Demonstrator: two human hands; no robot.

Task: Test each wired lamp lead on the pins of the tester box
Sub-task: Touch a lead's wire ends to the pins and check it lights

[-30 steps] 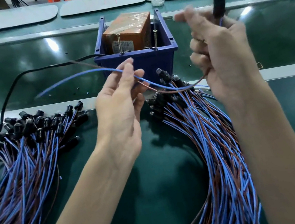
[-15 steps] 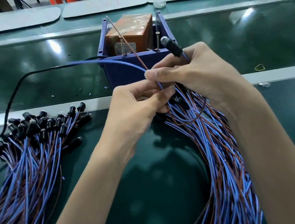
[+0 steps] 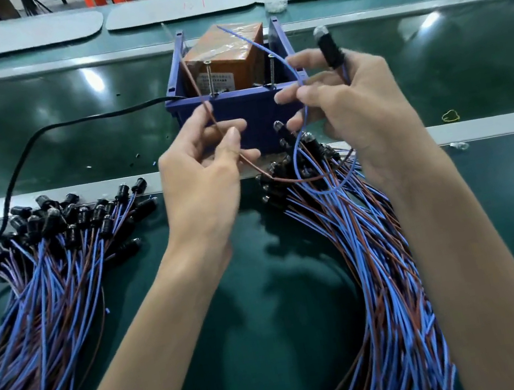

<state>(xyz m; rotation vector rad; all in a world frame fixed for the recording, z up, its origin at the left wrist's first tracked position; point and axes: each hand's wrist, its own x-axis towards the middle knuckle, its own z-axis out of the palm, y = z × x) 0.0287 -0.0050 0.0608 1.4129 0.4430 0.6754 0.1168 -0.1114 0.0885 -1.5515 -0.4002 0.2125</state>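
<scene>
Lamp lead (image 3: 329,48) up in front of the tester box (image 3: 235,109), lamp body gripped in the right hand (image 3: 350,109), blue wire (image 3: 290,68) pinched at its fingertips; brown wire (image 3: 195,85) pinched in the left hand (image 3: 203,170). Best done by steering each bare end onto its own pin (image 3: 211,77), wires apart, contact held steady, eyes on the lamp.

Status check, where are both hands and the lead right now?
Left hand pinching brown wire. Right hand holding lamp, blue wire. Tester box pins unobstructed.
</scene>
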